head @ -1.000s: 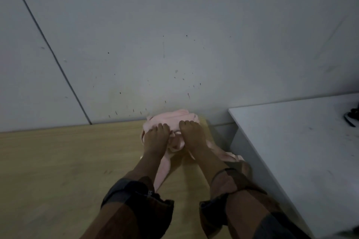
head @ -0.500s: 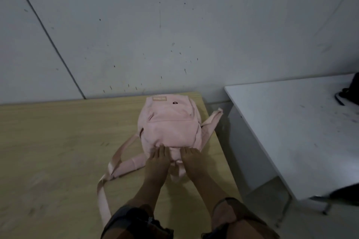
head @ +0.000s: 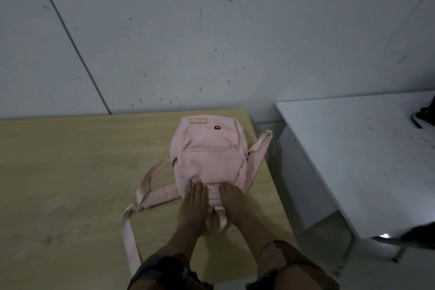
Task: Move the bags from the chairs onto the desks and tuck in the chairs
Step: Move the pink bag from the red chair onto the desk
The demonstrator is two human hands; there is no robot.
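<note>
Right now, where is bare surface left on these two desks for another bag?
The wooden desk is bare all along its left part, from the wall to the near edge. Its right end is crowded: the pink backpack, its straps, the left hand and right hand. The white desk is bare except for a dark item at its far right.

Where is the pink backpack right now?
In the head view the pink backpack lies flat on the wooden desk, near its right edge and close to the wall, with the left hand and right hand resting on its near end.
</note>
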